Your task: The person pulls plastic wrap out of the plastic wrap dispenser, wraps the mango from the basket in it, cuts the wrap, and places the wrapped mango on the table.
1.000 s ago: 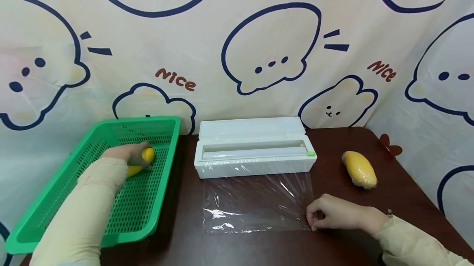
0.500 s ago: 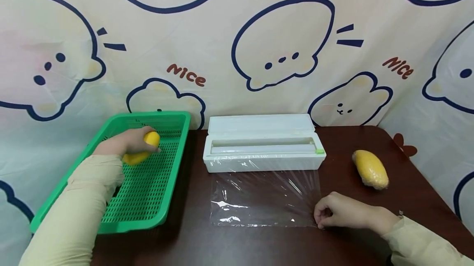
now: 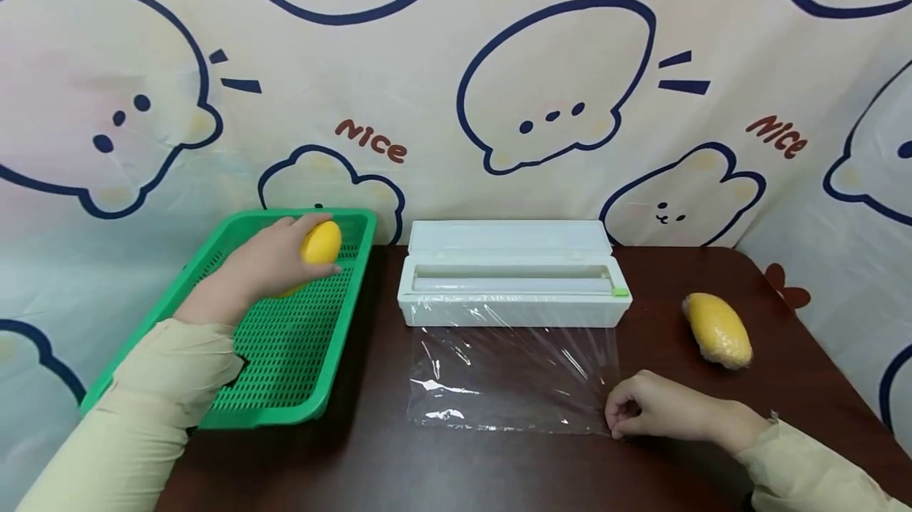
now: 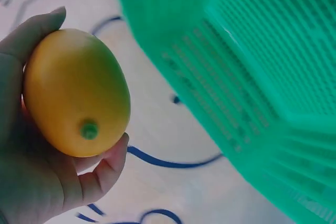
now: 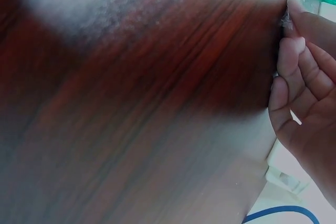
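My left hand grips a yellow mango over the far part of the green basket; the fingers hide its middle. In the left wrist view the mango shows a green stem nub and a greenish side, with thumb and fingers curled round it. Clear cling film runs from a white dispenser box toward the table's front. At the film's near right corner my right hand pinches the edge, fingers curled. The right wrist view shows crumpled film at those fingertips.
A second yellow mango, wrapped in shiny film, lies on the dark brown table at the right. Behind the dispenser, its lid stands raised against the patterned curtain.
My left hand has lifted the mango up from the basket's floor and slightly right. The right hand stays at the film's corner. The head view has shifted a little left.
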`<state>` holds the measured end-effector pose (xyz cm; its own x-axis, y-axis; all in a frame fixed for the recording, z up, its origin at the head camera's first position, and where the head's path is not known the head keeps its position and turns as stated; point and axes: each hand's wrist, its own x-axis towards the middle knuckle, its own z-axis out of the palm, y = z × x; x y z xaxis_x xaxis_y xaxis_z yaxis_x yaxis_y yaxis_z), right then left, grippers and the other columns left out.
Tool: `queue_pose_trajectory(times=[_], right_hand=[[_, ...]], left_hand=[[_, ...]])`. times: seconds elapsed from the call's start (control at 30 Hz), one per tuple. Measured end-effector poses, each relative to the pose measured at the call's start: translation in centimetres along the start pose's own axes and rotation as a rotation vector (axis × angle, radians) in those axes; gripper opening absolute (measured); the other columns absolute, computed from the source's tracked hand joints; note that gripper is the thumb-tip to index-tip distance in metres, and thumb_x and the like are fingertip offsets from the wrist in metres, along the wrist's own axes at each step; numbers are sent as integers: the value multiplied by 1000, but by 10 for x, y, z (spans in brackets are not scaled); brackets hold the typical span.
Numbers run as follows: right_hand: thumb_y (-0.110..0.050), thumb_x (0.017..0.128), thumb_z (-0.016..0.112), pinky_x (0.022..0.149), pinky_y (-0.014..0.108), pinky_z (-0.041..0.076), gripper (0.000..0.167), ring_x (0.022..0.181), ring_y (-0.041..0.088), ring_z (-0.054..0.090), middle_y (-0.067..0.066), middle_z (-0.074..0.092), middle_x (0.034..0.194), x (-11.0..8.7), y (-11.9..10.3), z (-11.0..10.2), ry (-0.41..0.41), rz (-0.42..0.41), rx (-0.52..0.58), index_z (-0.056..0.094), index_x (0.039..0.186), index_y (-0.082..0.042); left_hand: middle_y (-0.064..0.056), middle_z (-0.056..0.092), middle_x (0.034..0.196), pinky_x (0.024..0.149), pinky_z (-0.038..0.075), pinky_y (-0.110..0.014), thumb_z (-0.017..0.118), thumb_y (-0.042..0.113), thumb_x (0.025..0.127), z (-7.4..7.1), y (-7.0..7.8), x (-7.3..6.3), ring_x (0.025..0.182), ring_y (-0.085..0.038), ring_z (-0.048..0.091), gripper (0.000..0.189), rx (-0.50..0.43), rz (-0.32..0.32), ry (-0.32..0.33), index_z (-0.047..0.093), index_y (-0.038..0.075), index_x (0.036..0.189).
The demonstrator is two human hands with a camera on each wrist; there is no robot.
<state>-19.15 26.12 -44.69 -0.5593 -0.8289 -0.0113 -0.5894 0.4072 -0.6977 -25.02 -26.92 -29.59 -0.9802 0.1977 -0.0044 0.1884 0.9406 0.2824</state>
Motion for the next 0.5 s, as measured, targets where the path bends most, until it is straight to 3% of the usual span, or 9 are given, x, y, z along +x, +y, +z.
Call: queue_pose_trajectory(times=[0.27, 0.4, 0.5], right_hand=[[-9, 91, 77, 55, 19, 47, 15, 68, -8, 49, -19, 62, 78, -3, 1, 2, -14, -10, 11, 71, 83, -19], [-10, 92, 77, 56, 19, 48, 15, 68, -8, 49, -20, 62, 78, 2, -3, -1, -29, -13, 4, 70, 82, -20], [-11, 92, 77, 56, 19, 47, 15, 68, -8, 49, -20, 62, 78, 1, -4, -3, -30, -3, -7, 71, 82, -20]], left_hand=[[-24, 55, 126, 73, 54, -52, 73, 42, 93, 3, 67, -17, 101, -39, 55, 79, 4, 63, 104, 36, 13, 157], [-22, 56, 122, 70, 53, -50, 73, 41, 94, 8, 96, -35, 100, -38, 54, 77, -36, 80, 190, 36, 7, 151], [-19, 57, 121, 69, 54, -49, 76, 41, 92, 14, 121, -40, 97, -35, 55, 76, -37, 135, 249, 39, 3, 147]])
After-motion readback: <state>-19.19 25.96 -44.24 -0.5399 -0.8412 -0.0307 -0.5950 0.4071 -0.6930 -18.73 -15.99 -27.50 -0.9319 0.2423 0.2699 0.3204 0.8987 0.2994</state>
